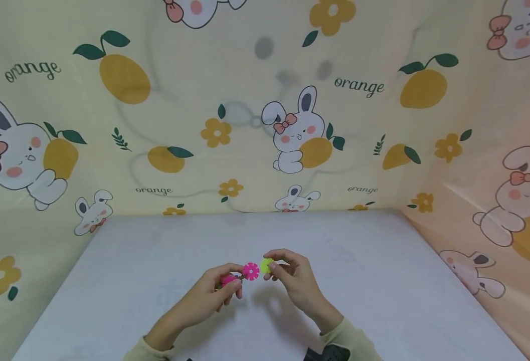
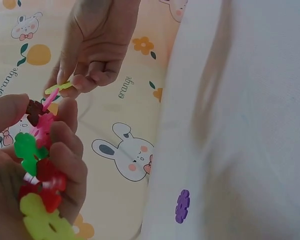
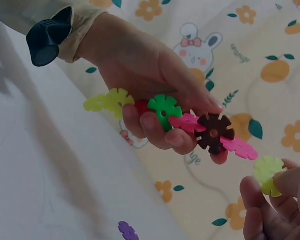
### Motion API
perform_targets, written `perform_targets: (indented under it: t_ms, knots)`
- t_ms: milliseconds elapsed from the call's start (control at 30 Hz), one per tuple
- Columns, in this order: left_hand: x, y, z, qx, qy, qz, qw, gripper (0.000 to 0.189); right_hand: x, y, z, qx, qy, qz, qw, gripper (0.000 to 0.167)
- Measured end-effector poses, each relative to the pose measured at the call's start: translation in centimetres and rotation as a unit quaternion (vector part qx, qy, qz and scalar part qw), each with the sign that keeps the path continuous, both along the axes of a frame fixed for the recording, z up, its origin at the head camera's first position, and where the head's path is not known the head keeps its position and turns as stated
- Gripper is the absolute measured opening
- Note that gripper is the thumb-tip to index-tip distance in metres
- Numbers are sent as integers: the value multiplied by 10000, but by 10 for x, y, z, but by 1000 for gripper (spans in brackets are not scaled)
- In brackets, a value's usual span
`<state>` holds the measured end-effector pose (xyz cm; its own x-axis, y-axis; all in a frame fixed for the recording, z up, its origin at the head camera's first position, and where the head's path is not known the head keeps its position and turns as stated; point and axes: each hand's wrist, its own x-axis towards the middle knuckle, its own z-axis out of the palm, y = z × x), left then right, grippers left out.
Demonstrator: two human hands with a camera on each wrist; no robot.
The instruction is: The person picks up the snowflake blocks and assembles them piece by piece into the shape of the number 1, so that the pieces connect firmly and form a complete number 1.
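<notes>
My left hand [image 1: 206,296] holds a chain of notched plastic snowflake discs along its curled fingers. In the right wrist view the chain runs from yellow discs [image 3: 119,103] through a red one, a green disc [image 3: 165,111], a pink one and a brown disc [image 3: 214,133] to a pink end disc [image 3: 240,148]. Thumb and fingers of my right hand [image 1: 298,281] pinch a single yellow snowflake disc [image 1: 266,265]. It is held close beside the pink end disc, with a narrow gap between them in the head view. The left palm hides part of the red disc.
A purple snowflake disc [image 2: 182,206] lies on the white tabletop [image 1: 125,281]. Behind the table hangs a patterned cloth [image 1: 246,165] with rabbits and oranges, which also covers both sides. A black strap device [image 3: 50,37] sits at the left sleeve cuff.
</notes>
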<state>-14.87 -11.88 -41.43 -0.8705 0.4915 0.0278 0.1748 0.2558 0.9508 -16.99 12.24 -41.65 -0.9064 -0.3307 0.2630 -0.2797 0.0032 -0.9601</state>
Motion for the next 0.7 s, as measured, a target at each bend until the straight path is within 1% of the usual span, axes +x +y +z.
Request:
perform_targets:
  t_ms: [167,400,567,700]
  knots:
    - [0,1,-1,67,0,-9,10000,33,1,-1,-1,48,180,-48,9998,22]
    - [0,1,-2,151,143,-41,9998,33,2,-4,-4,72,404,-143,9991,21]
    - [0,1,-1,210,33,-71,9997,35,4,-7,-6,20,635,-87,9979,20]
    - [0,1,-2,330,-29,-100,9994,37,6,-9,-6,213,844,-308,9957,21]
